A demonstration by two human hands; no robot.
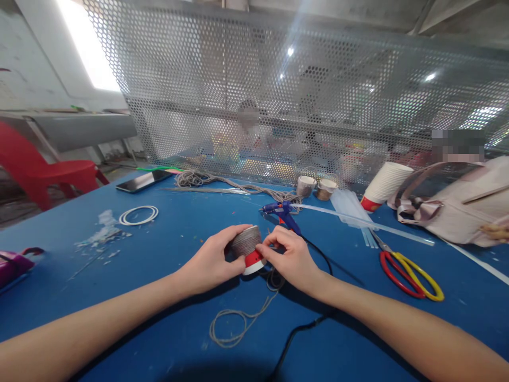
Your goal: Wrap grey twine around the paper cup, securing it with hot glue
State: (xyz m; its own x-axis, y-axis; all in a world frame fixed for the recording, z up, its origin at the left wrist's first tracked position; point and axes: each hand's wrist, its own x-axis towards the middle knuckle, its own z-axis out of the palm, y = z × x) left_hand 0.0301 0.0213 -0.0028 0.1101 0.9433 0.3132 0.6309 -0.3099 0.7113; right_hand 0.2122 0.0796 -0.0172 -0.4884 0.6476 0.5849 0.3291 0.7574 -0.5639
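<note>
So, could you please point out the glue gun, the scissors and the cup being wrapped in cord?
glue gun (283, 210), head view, on its blue body.
scissors (411, 273), head view, on the red and yellow handles.
cup (247, 243), head view, on the cord-wrapped side between the two hands.

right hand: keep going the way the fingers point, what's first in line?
The right hand points left, with its fingers already on the twine-wrapped cup, so the cup comes first. Past it is the left hand, gripping the cup's far side. Depth between them is hard to judge.
</note>
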